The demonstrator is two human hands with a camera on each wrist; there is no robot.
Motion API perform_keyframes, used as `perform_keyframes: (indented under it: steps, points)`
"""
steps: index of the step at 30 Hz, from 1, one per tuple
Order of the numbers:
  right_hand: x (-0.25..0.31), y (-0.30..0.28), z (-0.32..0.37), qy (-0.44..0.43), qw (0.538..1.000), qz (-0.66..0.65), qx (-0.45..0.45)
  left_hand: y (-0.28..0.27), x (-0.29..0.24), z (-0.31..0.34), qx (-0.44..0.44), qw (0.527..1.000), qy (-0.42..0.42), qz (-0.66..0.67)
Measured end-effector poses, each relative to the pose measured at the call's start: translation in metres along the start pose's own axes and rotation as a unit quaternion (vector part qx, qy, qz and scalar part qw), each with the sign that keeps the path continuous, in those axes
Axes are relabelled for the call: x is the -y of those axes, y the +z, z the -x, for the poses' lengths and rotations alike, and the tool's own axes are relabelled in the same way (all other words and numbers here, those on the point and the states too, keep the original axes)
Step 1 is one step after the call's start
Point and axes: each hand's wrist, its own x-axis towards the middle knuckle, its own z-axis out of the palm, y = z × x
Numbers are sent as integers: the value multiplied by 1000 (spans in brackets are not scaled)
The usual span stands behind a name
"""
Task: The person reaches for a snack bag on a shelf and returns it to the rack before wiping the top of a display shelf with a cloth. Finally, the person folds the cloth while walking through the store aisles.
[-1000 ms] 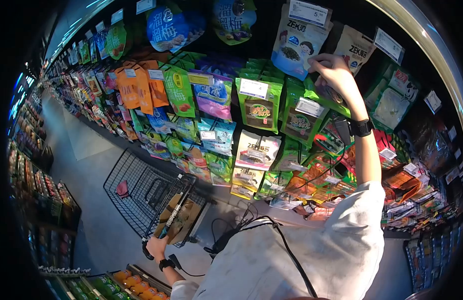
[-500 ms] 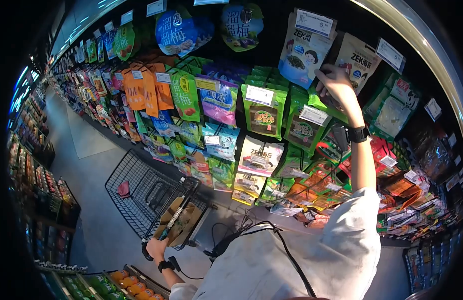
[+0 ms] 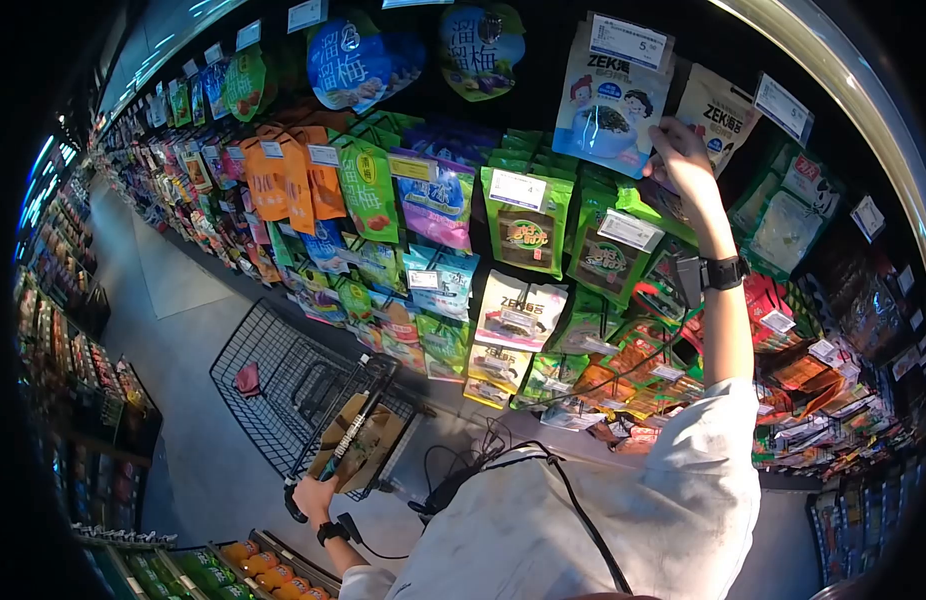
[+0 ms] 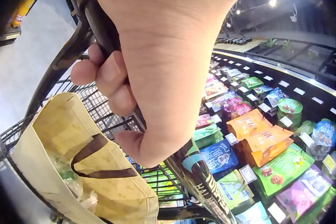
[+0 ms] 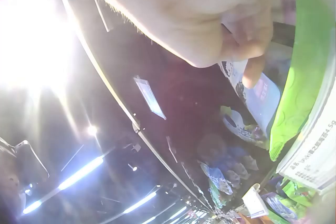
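Observation:
High on the rack, my right hand (image 3: 685,165) has its fingers curled at the lower right corner of a blue-and-white ZEK seaweed bag (image 3: 601,122), pinching it. In the right wrist view the fingers overlap that bag's blue lower end (image 5: 264,98). A beige ZEK bag (image 3: 718,110) hangs just behind the hand, and a green bag (image 5: 307,61) is close below it. My left hand (image 3: 315,495) grips the handle (image 4: 202,182) of a black wire shopping cart (image 3: 273,375). An open tan shopping bag (image 4: 113,182) stands by the handle.
Rows of hanging snack bags, among them orange bags (image 3: 283,180) and a purple bag (image 3: 433,205), run along the rack, with price tags (image 3: 518,188) in front. A small pink item (image 3: 248,378) lies in the cart. Drink crates (image 3: 233,575) stand lower left.
My right hand has shifted up slightly onto the blue-and-white bag's corner, and the bag's front now faces me more fully. The left hand stays on the cart handle.

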Motion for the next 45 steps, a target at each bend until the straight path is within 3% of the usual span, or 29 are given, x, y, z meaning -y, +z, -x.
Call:
perform_keyframes:
  steps: [10,28,31,45]
  points:
    - [-11,-3,6,-14,999,13,-42,-4,-3,2,7,1000,-4,-2]
    - [-17,-11,11,-62,998,23,-10,1,0,-1,6,1000,-2,-12]
    - [-22,-13,11,-62,997,-26,-30,-2,-2,0,9,1000,-4,-12]
    - [-25,-8,10,-38,999,32,-21,2,1,-1,0,1000,-3,-8]
